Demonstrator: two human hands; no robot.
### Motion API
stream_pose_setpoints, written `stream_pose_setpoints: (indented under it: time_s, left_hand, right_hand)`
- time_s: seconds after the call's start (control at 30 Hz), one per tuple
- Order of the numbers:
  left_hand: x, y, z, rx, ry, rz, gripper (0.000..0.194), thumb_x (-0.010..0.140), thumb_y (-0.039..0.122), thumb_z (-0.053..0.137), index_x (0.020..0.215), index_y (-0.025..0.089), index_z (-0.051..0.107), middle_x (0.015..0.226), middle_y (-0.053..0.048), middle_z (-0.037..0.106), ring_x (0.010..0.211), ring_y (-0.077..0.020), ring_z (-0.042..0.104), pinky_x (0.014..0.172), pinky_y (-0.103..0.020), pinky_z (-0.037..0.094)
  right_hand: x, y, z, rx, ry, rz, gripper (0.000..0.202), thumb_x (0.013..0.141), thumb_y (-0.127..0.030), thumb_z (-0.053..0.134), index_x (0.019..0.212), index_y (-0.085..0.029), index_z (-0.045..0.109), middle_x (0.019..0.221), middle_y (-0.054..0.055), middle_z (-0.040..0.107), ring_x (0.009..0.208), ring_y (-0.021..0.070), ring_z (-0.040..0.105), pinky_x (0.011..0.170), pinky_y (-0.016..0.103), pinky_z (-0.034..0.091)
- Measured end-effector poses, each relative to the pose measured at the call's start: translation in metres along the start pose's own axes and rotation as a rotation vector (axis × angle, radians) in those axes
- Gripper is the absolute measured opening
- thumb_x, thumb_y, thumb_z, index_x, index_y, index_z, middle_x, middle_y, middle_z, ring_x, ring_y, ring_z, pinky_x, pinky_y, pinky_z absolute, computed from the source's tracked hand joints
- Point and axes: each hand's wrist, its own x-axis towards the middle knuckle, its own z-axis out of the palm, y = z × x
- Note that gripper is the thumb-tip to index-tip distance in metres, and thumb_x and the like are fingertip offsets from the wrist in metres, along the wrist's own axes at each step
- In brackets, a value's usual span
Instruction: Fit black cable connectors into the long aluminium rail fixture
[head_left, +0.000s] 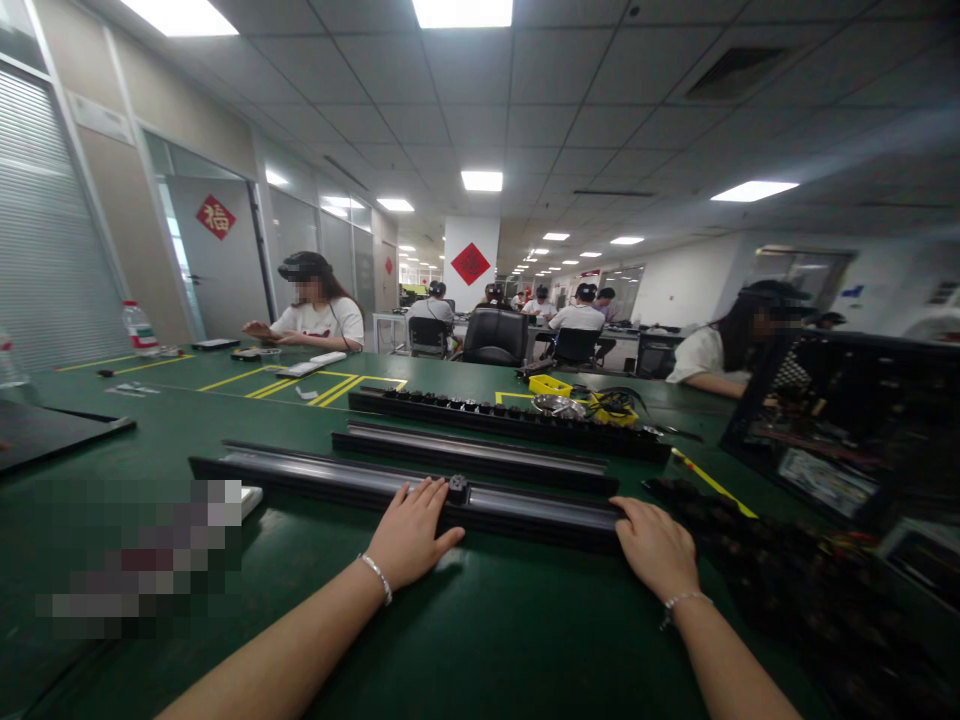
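Note:
A long black rail [322,478] with a shiny channel lies across the green table in front of me. My left hand [411,535] rests on its middle, fingers stretched out and thumb apart. Just beside those fingertips, a small black block [457,488] sits in the channel. At the rail's right end is my right hand [658,548], its fingers bent over the end; the fingertips are partly hidden. Behind lies a shorter black rail [480,450], and beyond it another rail [510,418] carries a row of small black parts.
Dark piled parts [810,600] and an open black computer case [825,430] stand at right. Yellow trays [550,385] and a metal dish [558,406] are farther back. A dark panel [52,430] lies left. Co-workers sit across and to the right.

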Motion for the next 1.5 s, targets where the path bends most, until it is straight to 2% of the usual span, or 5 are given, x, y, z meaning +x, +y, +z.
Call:
stream_pose_setpoints:
  time_s: [0.37, 0.6, 0.77, 1.0, 1.5]
  left_hand:
    - [-0.0003, -0.0013, 0.0012, 0.007, 0.018, 0.007, 0.061, 0.085, 0.055, 0.038, 0.134, 0.018, 0.042, 0.136, -0.009, 0.048, 0.128, -0.0263, 0.038, 0.107, -0.046, 0.023]
    - [-0.0002, -0.0008, -0.0017, 0.005, 0.014, 0.007, 0.06, 0.085, 0.055, 0.039, 0.133, 0.019, 0.042, 0.128, -0.011, 0.054, 0.121, -0.0258, 0.045, 0.105, -0.045, 0.024]
    - [-0.0003, -0.0001, -0.0026, -0.015, 0.009, 0.007, 0.058, 0.084, 0.054, 0.04, 0.133, 0.022, 0.042, 0.121, -0.009, 0.057, 0.116, -0.0246, 0.048, 0.105, -0.043, 0.024]
    - [-0.0021, 0.0027, -0.0012, 0.014, 0.003, 0.003, 0.057, 0.082, 0.053, 0.046, 0.134, 0.032, 0.038, 0.114, -0.006, 0.057, 0.112, -0.0251, 0.048, 0.105, -0.047, 0.02]
    - [-0.0016, 0.0036, -0.0006, 0.031, -0.012, -0.013, 0.059, 0.081, 0.054, 0.047, 0.135, 0.034, 0.036, 0.112, -0.007, 0.056, 0.111, -0.0268, 0.048, 0.103, -0.05, 0.018]
  right_hand:
    - [-0.0008, -0.0018, -0.0033, 0.002, -0.035, 0.025, 0.048, 0.082, -0.028, 0.025, 0.118, -0.026, 0.057, 0.127, 0.001, 0.055, 0.121, 0.0199, 0.043, 0.099, 0.042, 0.031]
    - [-0.0011, -0.0022, -0.0046, 0.012, -0.05, 0.02, 0.048, 0.082, -0.029, 0.025, 0.119, -0.026, 0.056, 0.128, 0.002, 0.055, 0.121, 0.0205, 0.042, 0.1, 0.043, 0.03]
    - [-0.0012, -0.002, -0.0045, 0.011, -0.038, 0.018, 0.048, 0.082, -0.029, 0.026, 0.119, -0.026, 0.057, 0.127, 0.003, 0.055, 0.121, 0.0211, 0.043, 0.099, 0.043, 0.031]
    - [-0.0025, -0.0029, -0.0035, 0.0, -0.011, 0.014, 0.047, 0.081, -0.027, 0.027, 0.118, -0.027, 0.057, 0.127, 0.001, 0.056, 0.12, 0.0196, 0.043, 0.099, 0.041, 0.031]
    - [-0.0013, -0.0021, -0.0033, 0.008, -0.032, 0.025, 0.048, 0.082, -0.03, 0.026, 0.118, -0.027, 0.057, 0.127, 0.002, 0.055, 0.121, 0.0207, 0.043, 0.099, 0.044, 0.031]
